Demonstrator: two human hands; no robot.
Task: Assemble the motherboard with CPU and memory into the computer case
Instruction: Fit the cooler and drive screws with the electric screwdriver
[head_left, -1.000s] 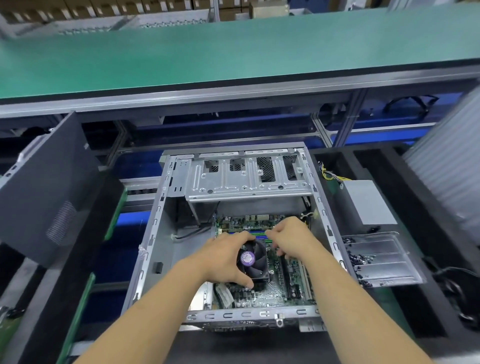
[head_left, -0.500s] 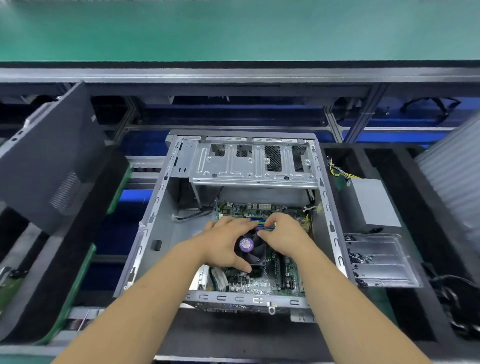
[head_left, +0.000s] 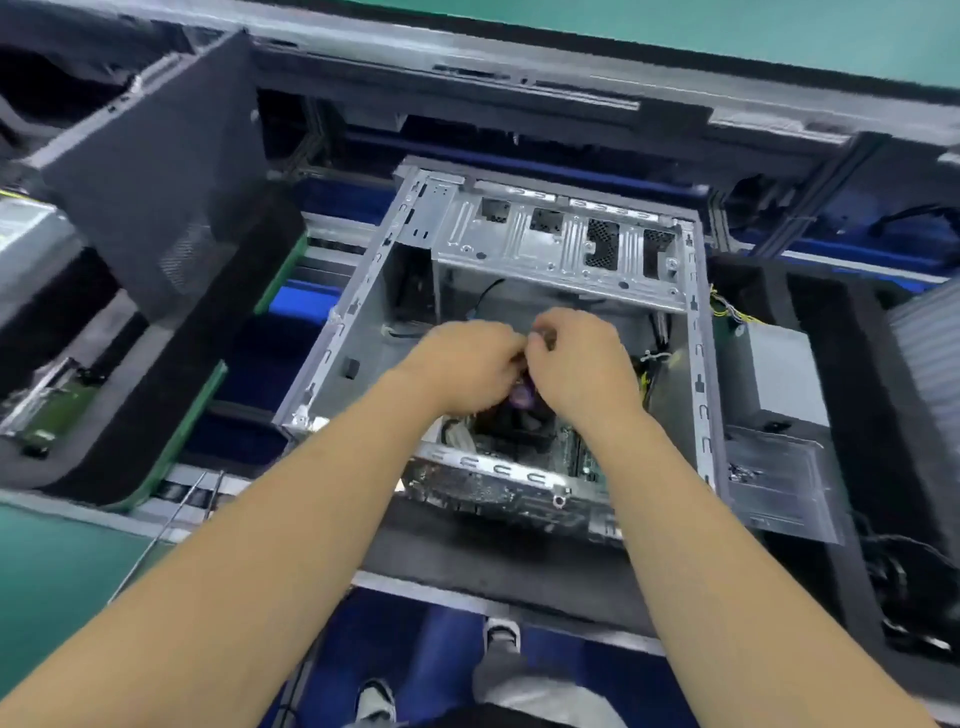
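Open from above: case (head_left: 332, 358), side panel off. Blocked along far edge by drive cage (head_left: 556, 249), overhanging the interior. Bare floor at left inside case, between left wall and left hand (head_left: 462, 364); free passage there. Centre taken by both hands, right hand (head_left: 582, 364) touching the left over the fan (head_left: 522, 397). Narrow gap at right wall, partly filled by cables (head_left: 652, 364). Near rail (head_left: 493, 467) crossed by both forearms. Outside left, leaning panel (head_left: 145, 171).

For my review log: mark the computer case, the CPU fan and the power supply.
computer case (head_left: 332, 358), head view, left wall rim.
CPU fan (head_left: 522, 397), head view, purple hub label.
power supply (head_left: 779, 369), head view, grey top face.
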